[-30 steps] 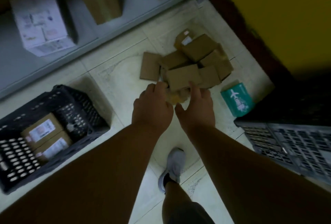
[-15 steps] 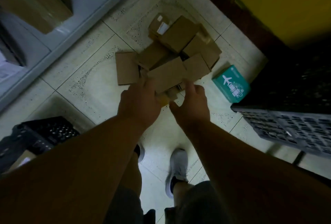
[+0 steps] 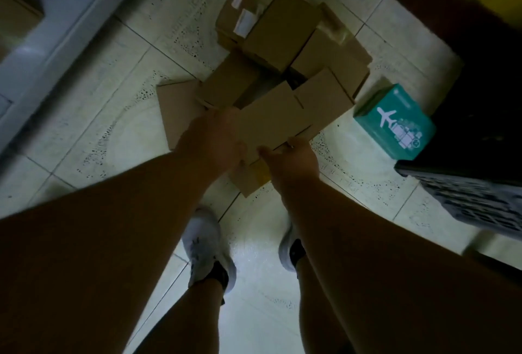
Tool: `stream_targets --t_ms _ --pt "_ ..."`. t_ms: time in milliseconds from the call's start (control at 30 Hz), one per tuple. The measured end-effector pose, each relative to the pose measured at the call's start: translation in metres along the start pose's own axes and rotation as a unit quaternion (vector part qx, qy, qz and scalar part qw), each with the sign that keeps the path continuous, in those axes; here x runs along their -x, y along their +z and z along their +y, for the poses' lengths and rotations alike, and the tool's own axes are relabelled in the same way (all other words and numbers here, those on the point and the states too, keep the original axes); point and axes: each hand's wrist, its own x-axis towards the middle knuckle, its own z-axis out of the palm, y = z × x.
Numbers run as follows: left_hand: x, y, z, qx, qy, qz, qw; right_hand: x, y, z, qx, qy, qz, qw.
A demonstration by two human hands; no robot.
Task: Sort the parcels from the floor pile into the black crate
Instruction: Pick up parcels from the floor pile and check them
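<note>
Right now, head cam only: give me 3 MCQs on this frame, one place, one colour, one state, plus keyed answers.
1. Where does the box with the airplane print sit relative to the cardboard pile?
A. left of it
B. right of it
C. on top of it

2. What colour is that airplane box?
A. teal
B. red
C. white

3. What are the hands doing?
A. hanging idle at the sides
B. both at the near flat parcel of the pile
C. lifting the airplane box

Answers:
1 B, the airplane box stands on the floor to the right of the cardboard pile.
2 A, its faces are teal with a white plane.
3 B, the left hand and right hand both meet the near flat parcel; how firmly they hold it is blurred.
</note>
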Motion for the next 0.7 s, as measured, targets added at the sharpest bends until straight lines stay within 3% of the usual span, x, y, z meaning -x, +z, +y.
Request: stream_targets --t_ms 100,367,567,700 --pt "-0.055 0.035 -0.018 0.015 -0.043 -0.035 0.998 -0.052 0.02 0.03 -0.008 0.027 0.015 1.0" --pt "-0.142 0.098 -0.041 0.027 -0.128 -0.027 0.991 -0.132 0.064 0.077 -0.089 0.084 0.03 0.992" --pt "-0.127 0.085 -0.037 0.044 -0.174 -0.047 0.983 -0.122 0.06 0.055 -0.14 0.094 0.045 0.985" --pt "-0.088 0.058 -0.028 0.136 -0.204 0.044 0.968 -0.088 0.052 0.014 -0.13 0.101 0.059 0.985"
